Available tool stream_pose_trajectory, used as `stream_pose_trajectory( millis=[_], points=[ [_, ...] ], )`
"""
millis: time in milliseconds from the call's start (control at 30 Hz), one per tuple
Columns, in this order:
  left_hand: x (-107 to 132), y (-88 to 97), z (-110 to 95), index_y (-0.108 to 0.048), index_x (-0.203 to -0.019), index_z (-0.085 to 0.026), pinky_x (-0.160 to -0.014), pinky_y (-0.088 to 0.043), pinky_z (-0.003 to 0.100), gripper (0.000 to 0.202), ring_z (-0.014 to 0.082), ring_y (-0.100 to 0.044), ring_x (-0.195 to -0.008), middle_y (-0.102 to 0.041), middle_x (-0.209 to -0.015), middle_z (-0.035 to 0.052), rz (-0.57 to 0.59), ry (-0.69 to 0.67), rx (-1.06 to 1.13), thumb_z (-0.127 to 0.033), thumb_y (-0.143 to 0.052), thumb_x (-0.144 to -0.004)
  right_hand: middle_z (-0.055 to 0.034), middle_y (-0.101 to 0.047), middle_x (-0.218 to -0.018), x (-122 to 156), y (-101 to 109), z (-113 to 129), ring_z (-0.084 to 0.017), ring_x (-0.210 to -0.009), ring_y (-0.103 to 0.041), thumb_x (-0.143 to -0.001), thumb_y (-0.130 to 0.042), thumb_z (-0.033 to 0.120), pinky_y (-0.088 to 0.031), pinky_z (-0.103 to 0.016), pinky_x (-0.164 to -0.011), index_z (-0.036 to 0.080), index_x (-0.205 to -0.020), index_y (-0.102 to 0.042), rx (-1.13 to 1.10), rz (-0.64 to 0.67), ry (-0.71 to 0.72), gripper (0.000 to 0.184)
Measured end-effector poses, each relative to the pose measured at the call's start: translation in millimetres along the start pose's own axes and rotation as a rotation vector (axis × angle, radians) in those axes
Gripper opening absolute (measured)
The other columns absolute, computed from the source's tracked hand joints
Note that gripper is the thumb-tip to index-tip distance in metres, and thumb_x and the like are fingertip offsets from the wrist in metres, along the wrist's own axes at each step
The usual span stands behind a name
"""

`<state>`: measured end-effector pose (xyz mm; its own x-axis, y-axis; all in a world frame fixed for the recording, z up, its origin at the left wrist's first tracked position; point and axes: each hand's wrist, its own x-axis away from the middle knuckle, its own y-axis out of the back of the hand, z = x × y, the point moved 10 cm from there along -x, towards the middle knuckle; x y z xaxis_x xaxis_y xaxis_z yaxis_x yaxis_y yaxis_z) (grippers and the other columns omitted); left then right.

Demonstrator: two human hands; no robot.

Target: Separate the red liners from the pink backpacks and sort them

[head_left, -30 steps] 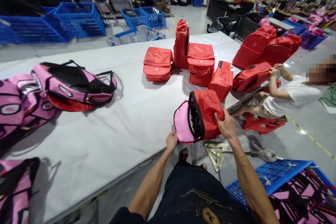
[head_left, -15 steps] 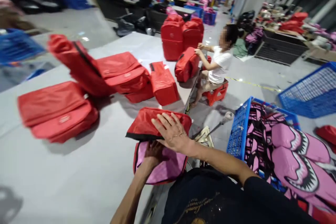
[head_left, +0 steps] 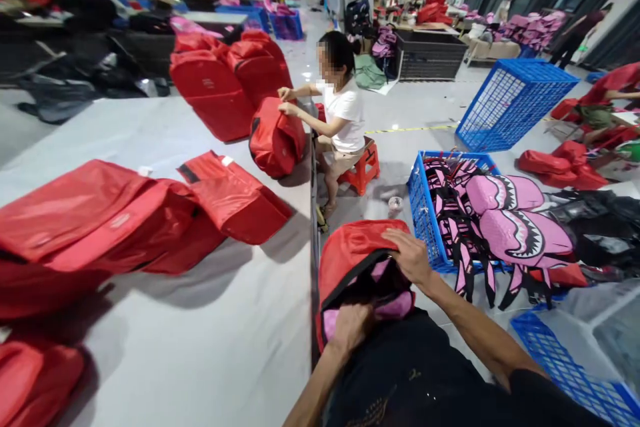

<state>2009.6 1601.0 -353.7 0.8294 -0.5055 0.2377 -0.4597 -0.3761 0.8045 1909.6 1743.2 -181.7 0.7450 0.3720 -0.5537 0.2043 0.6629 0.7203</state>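
Note:
A red backpack [head_left: 357, 243] with pink lining and a black-edged opening is in front of my body, beside the table's right edge. My left hand [head_left: 354, 325] reaches into its opening by the pink lining; the fingers are hidden inside. At the far right of the opening, my right hand [head_left: 409, 257] is closed on the backpack's rim, fingers bent over the red fabric.
On the white table [head_left: 200, 347] lie several red bags, including a boxy one [head_left: 235, 197]. Across the corner, a seated person [head_left: 345, 107] handles a red bag [head_left: 277, 137]. To the right, a blue crate [head_left: 425, 213] holds pink shark-mouth pieces [head_left: 525, 237]; another blue crate [head_left: 515, 103] stands tilted behind.
The view has swung right. The backpack has moved off the tabletop toward my body and its mouth gapes wider. My right hand has gone from lying flat on the flap to gripping the rim.

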Motion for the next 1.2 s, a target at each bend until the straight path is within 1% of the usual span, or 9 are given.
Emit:
stream_pose_trajectory(
  millis=[167, 267, 367, 500, 700, 833, 1000, 1100, 1200],
  points=[
    [-28, 71.0, -63, -0.076, -0.149, -0.033, -0.115, -0.059, 0.051, 0.045, 0.0319, -0.075, -0.135, -0.081, -0.144, 0.0116, -0.387, -0.395, 0.026, -0.026, -0.048, -0.115, -0.0156, -0.085, -0.126, 38, 71, -77, -0.033, -0.116, -0.084, -0.114, -0.055, 0.048, -0.070, -0.050, -0.103, 0.021, -0.125, -0.086, 0.198, -0.202, -0.334, 0.042],
    [-69, 131.9, -55, -0.076, -0.148, -0.034, -0.129, -0.048, 0.061, 0.039, 0.0354, -0.067, -0.146, -0.077, -0.149, 0.0128, -0.660, -0.372, 0.043, -0.033, -0.061, -0.112, -0.0147, -0.086, -0.124, 40, 81, -108, -0.033, -0.115, -0.084, -0.112, -0.057, 0.045, -0.070, -0.049, -0.103, 0.021, -0.122, -0.086, 0.253, -0.223, -0.413, 0.039],
    [-140, 169.0, -40, -0.065, -0.160, -0.021, -0.136, -0.035, 0.066, 0.060, 0.0410, -0.052, -0.161, -0.061, -0.168, 0.0216, -0.724, -0.297, 0.028, -0.046, -0.069, -0.106, -0.0144, -0.087, -0.121, 26, 71, -133, -0.031, -0.112, -0.085, -0.115, -0.054, 0.044, -0.071, -0.044, -0.098, 0.020, -0.122, -0.085, 0.261, -0.182, -0.393, 0.040],
    [-214, 174.8, -20, -0.057, -0.168, -0.016, -0.132, -0.043, 0.059, 0.071, 0.0385, -0.056, -0.158, -0.059, -0.170, 0.0210, -0.646, -0.289, 0.029, -0.044, -0.055, -0.102, -0.0130, -0.088, -0.111, 5, 50, -169, -0.028, -0.099, -0.086, -0.117, -0.055, 0.046, -0.068, -0.036, -0.086, 0.021, -0.119, -0.083, 0.263, -0.127, -0.377, 0.038],
    [-275, 158.7, 43, -0.079, -0.146, -0.029, -0.106, -0.065, 0.051, 0.059, 0.0372, -0.082, -0.116, -0.085, -0.132, 0.0160, -0.434, -0.176, 0.028, -0.037, -0.050, -0.095, -0.0047, -0.077, -0.076, -45, 32, -220, -0.023, -0.067, -0.076, -0.113, -0.064, 0.046, -0.054, -0.032, -0.063, 0.022, -0.091, -0.077, 0.204, -0.061, -0.337, 0.035],
    [-324, 169.1, 74, -0.090, -0.119, -0.034, -0.096, -0.068, 0.054, 0.048, 0.0394, -0.083, -0.105, -0.088, -0.114, 0.0125, -0.287, -0.019, 0.235, -0.042, -0.048, -0.097, 0.0036, -0.057, -0.059, -88, -4, -287, -0.014, -0.056, -0.055, -0.107, -0.070, 0.053, -0.037, -0.027, -0.057, 0.021, -0.069, -0.067, -0.122, 0.140, -0.575, 0.049],
    [-354, 194.1, 81, -0.087, -0.087, -0.018, -0.094, -0.067, 0.045, 0.070, 0.0374, -0.078, -0.093, -0.082, -0.083, 0.0096, -0.222, 0.196, 0.734, -0.082, -0.058, -0.094, 0.0058, -0.034, -0.058, -98, -104, -357, -0.011, -0.061, -0.036, -0.086, -0.080, 0.062, -0.022, -0.026, -0.053, 0.019, -0.058, -0.053, -0.533, 0.394, -1.050, 0.058],
    [-350, 201.4, 85, -0.087, -0.084, -0.018, -0.099, -0.066, 0.045, 0.078, 0.0360, -0.078, -0.090, -0.078, -0.075, 0.0080, -0.241, 0.285, 0.867, -0.093, -0.070, -0.074, 0.0052, -0.029, -0.058, -98, -151, -370, -0.012, -0.063, -0.034, -0.084, -0.077, 0.063, -0.019, -0.028, -0.053, 0.021, -0.057, -0.044, -0.605, 0.446, -1.173, 0.060],
    [-340, 200.7, 87, -0.086, -0.085, -0.019, -0.096, -0.066, 0.045, 0.079, 0.0356, -0.079, -0.087, -0.076, -0.071, 0.0070, -0.213, 0.355, 0.865, -0.095, -0.071, -0.069, 0.0050, -0.027, -0.057, -111, -160, -365, -0.012, -0.064, -0.033, -0.085, -0.073, 0.070, -0.018, -0.029, -0.054, 0.022, -0.057, -0.039, -0.621, 0.441, -1.123, 0.065]
  ],
)
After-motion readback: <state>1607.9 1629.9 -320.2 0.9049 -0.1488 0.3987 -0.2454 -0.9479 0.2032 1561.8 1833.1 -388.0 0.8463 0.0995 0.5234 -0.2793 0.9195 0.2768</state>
